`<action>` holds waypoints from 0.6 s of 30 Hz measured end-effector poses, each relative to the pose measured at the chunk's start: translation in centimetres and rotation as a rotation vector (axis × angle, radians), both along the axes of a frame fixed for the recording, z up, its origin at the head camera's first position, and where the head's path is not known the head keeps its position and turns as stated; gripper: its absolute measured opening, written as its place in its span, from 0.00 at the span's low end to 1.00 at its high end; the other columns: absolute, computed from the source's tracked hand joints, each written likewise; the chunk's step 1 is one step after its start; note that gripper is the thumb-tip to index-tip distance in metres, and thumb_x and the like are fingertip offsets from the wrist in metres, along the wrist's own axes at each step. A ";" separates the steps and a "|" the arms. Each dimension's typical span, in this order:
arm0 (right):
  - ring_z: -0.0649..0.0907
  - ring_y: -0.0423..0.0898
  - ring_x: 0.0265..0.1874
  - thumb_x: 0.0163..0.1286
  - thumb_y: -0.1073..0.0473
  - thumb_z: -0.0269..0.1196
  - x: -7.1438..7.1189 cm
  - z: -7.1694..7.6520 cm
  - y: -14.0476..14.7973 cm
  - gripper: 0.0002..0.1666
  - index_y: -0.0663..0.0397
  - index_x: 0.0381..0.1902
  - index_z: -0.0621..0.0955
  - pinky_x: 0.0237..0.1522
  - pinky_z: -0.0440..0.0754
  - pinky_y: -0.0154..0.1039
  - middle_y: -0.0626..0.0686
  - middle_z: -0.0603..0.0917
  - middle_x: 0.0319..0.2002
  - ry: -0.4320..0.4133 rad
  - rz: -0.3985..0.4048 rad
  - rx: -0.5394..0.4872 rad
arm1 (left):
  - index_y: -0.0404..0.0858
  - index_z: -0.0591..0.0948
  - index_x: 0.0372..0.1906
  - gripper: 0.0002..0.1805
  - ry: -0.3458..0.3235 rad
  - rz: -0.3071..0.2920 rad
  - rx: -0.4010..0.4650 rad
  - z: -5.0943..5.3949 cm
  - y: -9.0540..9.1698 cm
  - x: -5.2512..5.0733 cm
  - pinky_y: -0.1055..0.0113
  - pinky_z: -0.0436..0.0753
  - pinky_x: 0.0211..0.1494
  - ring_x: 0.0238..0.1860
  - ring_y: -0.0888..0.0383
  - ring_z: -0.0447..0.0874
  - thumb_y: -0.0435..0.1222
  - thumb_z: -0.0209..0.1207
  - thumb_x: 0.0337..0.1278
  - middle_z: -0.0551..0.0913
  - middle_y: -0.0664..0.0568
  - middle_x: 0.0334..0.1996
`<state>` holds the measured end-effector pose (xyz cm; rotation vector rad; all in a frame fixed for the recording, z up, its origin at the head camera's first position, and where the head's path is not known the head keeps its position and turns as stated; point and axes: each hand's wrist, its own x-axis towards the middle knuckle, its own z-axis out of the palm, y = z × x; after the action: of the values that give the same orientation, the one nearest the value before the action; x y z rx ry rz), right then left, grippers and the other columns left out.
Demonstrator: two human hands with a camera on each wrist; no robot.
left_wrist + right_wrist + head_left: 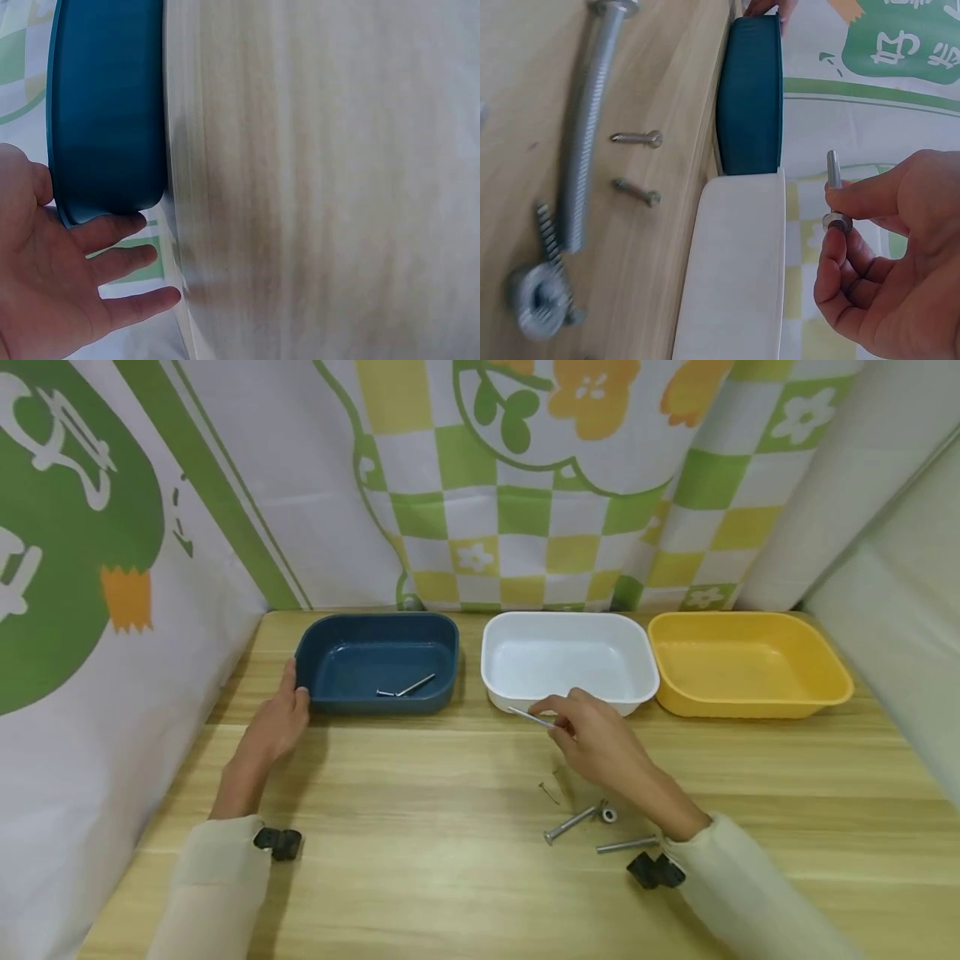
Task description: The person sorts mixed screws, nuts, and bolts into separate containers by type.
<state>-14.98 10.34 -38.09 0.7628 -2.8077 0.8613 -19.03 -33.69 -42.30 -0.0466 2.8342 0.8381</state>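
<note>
My right hand (603,743) pinches a slim metal bolt (531,717) between thumb and fingers, over the front rim of the white bin (566,662). In the right wrist view that bolt (835,171) has a smooth shank and a flanged head. At the far left, my left hand (276,727) touches the end of the dark blue bin (352,705); its fingers look nearly straight in the left wrist view. Inside the blue bin lie a longer screw (416,684) and a short one (385,694).
Below the right hand lie a thick long bolt (570,825), another bolt (626,845), a round nut-like piece (608,815) against a threaded screw (549,240), and small screws (549,792). A yellow bin (750,707) stands right of the white one. A patterned curtain hangs behind.
</note>
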 end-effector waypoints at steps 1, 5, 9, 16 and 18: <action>0.72 0.42 0.25 0.67 0.72 0.61 -0.3 0.1 -0.3 0.18 0.52 0.50 0.86 0.27 0.72 0.39 0.46 0.74 0.25 -0.007 0.002 0.003 | 0.40 0.26 0.78 0.35 0.007 0.003 -0.002 -0.1 0.1 0.0 0.32 0.58 0.66 0.66 0.21 0.57 0.48 0.22 0.79 0.51 0.21 0.71; 0.73 0.43 0.25 0.68 0.71 0.58 -1.6 0.4 -1.8 0.19 0.52 0.51 0.86 0.27 0.72 0.40 0.46 0.74 0.25 -0.027 0.016 0.012 | 0.39 0.27 0.78 0.35 0.020 0.009 -0.004 -0.2 0.3 0.0 0.32 0.57 0.66 0.66 0.20 0.56 0.48 0.22 0.79 0.53 0.20 0.70; 0.73 0.44 0.26 0.68 0.71 0.59 -2.6 0.8 -3.3 0.19 0.51 0.52 0.86 0.28 0.73 0.42 0.47 0.75 0.25 -0.047 0.025 0.010 | 0.40 0.27 0.78 0.35 0.014 0.018 0.009 -0.1 0.4 0.1 0.33 0.56 0.67 0.67 0.20 0.54 0.48 0.22 0.79 0.52 0.21 0.71; 0.75 0.45 0.27 0.67 0.70 0.60 -3.9 1.1 -5.9 0.20 0.50 0.52 0.87 0.29 0.74 0.43 0.48 0.76 0.27 -0.080 0.026 0.014 | 0.41 0.27 0.78 0.35 0.020 0.020 0.028 0.0 0.4 0.1 0.33 0.56 0.68 0.67 0.21 0.54 0.49 0.22 0.78 0.50 0.23 0.73; 0.75 0.45 0.27 0.67 0.71 0.59 -4.2 1.1 -6.6 0.21 0.49 0.52 0.87 0.28 0.74 0.42 0.48 0.76 0.28 -0.093 0.025 0.017 | 0.41 0.26 0.78 0.35 0.018 0.016 0.032 0.0 0.3 0.1 0.33 0.56 0.68 0.68 0.21 0.54 0.49 0.22 0.78 0.49 0.23 0.73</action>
<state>-19.15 3.76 -37.02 0.7810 -2.8954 0.9012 -18.92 -33.37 -42.35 -0.0579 2.8405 0.8915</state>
